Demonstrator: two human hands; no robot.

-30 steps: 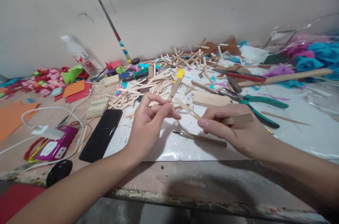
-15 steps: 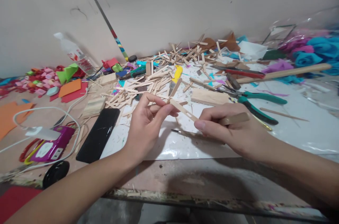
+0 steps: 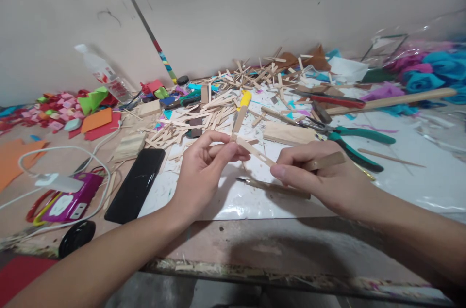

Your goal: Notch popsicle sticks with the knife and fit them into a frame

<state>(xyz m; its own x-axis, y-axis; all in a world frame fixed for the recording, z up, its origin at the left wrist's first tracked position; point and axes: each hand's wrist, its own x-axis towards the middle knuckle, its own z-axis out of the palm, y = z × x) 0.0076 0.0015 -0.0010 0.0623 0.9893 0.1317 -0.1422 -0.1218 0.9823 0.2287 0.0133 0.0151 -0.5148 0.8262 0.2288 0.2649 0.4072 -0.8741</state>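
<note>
A black phone (image 3: 135,184) is lying at eight o'clock, a purple charger (image 3: 71,202) sitting beside it. Green-handled pliers (image 3: 349,145) are resting at three o'clock, loose wooden sticks (image 3: 204,116) piling at twelve, blue paper flowers (image 3: 433,72) crowding toward two.

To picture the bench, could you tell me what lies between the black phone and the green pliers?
In the head view, both hands holding a wooden stick.

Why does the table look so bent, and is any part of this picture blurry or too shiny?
Head view: the wide lens bows the table edge and tilts the wall; soft light casts faint shadows under the left hand and right hand; the white sheet glares slightly; the stick stays sharp.
</note>
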